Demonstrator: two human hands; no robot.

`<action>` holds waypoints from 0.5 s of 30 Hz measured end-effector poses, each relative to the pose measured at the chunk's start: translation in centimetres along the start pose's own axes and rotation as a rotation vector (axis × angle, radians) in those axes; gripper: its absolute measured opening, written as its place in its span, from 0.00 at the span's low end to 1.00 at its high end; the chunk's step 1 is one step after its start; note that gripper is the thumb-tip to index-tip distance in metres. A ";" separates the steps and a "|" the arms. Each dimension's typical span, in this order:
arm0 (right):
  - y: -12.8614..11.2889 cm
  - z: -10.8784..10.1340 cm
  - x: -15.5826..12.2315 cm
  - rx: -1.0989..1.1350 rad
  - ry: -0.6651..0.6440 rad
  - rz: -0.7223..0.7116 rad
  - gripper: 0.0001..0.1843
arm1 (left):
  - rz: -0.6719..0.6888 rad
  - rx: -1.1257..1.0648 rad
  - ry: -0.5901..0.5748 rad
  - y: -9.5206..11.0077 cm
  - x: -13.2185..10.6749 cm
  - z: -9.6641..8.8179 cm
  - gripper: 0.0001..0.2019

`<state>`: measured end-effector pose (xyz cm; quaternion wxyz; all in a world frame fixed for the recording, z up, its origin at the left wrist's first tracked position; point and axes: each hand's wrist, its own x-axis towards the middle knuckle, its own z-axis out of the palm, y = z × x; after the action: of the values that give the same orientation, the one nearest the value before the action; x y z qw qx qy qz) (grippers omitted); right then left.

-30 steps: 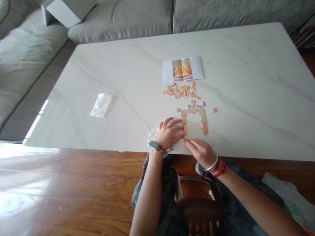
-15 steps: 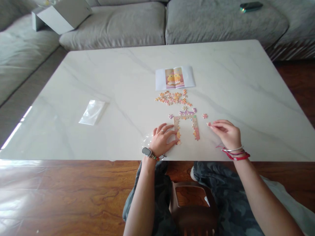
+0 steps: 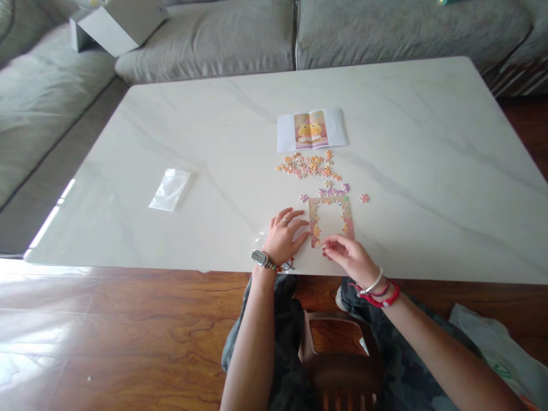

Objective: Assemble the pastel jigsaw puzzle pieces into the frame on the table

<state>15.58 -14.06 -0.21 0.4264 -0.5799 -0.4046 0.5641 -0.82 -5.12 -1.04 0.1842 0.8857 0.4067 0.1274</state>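
A partly joined jigsaw frame (image 3: 314, 220) lies near the table's front edge, with bare tabletop inside it. My left hand (image 3: 285, 235) rests at its left side, fingers spread, holding nothing. At the frame's lower edge, my right hand (image 3: 349, 254) pinches a small puzzle piece (image 3: 324, 249), mostly hidden by the fingertips. Just above the frame sit a joined purple strip (image 3: 331, 192) and a few loose pieces. One pink puzzle piece (image 3: 364, 198) lies alone to the right. Farther back is a pile of orange and pink puzzle pieces (image 3: 306, 165).
Behind the pile lies a creased picture sheet (image 3: 285, 134) showing two yellow figures. A clear plastic bag (image 3: 170, 190) is on the left of the white marbled table (image 3: 214, 125). A grey sofa (image 3: 231, 40) stands beyond, and a brown stool (image 3: 342, 371) is below me.
My right hand has moved left from beside the frame to its lower edge, carrying the piece. My left hand stays by the frame's left side. The view has shifted slightly.
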 end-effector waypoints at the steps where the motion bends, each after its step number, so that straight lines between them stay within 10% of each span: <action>1: 0.2 0.2 0.1 -0.021 0.015 0.012 0.09 | 0.004 -0.003 -0.004 0.0 0.0 0.0 0.11; 15: 0.2 -1.8 0.9 -0.312 0.160 -0.080 0.09 | -0.009 -0.025 -0.030 -0.1 -0.3 -0.5 0.12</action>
<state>17.40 -13.36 -0.65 0.3842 -0.6655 -0.4749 0.4290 -1.24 -5.22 -0.69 0.2020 0.8832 0.4063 0.1184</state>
